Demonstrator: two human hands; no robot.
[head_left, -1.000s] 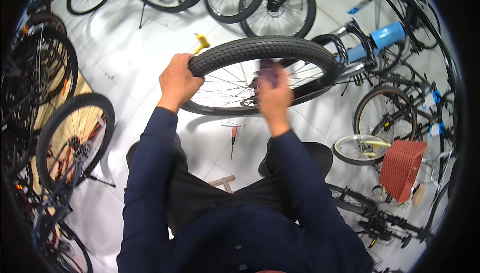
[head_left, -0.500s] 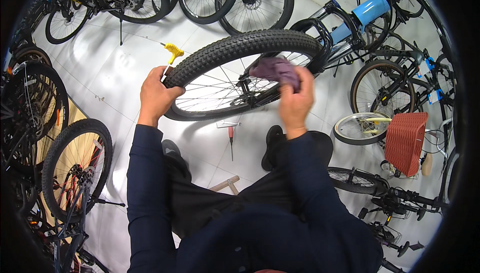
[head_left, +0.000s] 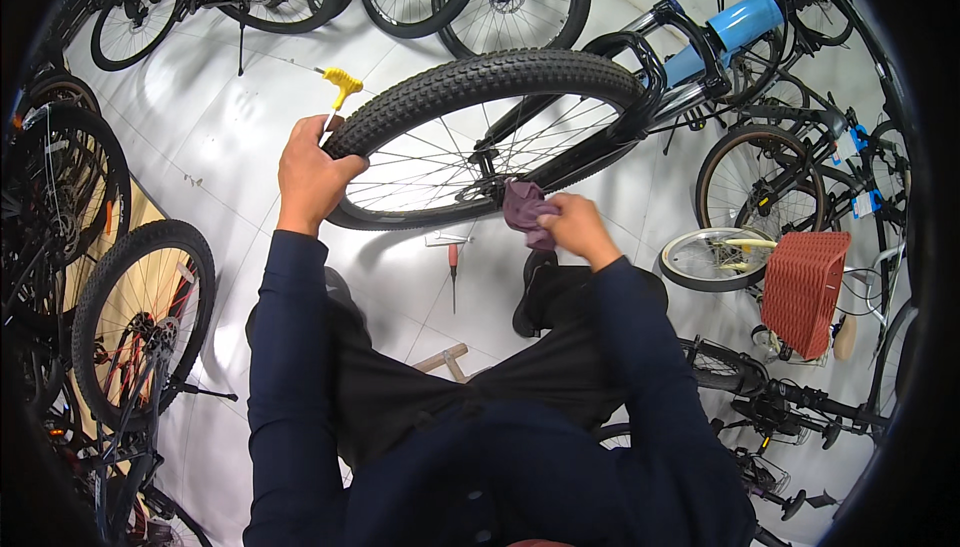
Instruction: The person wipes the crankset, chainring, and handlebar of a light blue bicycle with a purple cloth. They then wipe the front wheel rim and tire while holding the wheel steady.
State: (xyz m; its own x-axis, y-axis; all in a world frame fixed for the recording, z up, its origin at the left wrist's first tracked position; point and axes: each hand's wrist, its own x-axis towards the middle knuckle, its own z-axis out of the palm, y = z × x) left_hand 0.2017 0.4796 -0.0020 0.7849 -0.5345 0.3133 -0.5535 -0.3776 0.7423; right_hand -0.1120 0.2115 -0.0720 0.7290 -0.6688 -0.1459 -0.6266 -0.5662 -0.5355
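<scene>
A bicycle's front wheel with a knobby black tyre [head_left: 480, 77] rises before me. It sits in a black suspension fork [head_left: 640, 117] joined to a blue frame [head_left: 745, 22]. My left hand [head_left: 312, 175] is closed on the tyre's left side, its thumb over the tread. The same hand also holds a tool with a yellow handle [head_left: 343, 84], whose thin metal shaft runs into the fingers. My right hand [head_left: 583, 229] pinches a crumpled purple rag [head_left: 527, 212]. The rag hangs at the near edge of the wheel, just below the hub; whether it touches the fork end I cannot tell.
On the pale tiles between my feet lie a red-handled screwdriver [head_left: 453, 259] and a wooden T-shaped piece [head_left: 440, 359]. Parked bicycles surround me, one with a knobby wheel [head_left: 90, 292] at the left. A reddish basket [head_left: 806, 292] is at the right.
My right hand has moved down and toward me with the rag, from over the spokes to the wheel's near edge. My left hand keeps its hold on the tyre.
</scene>
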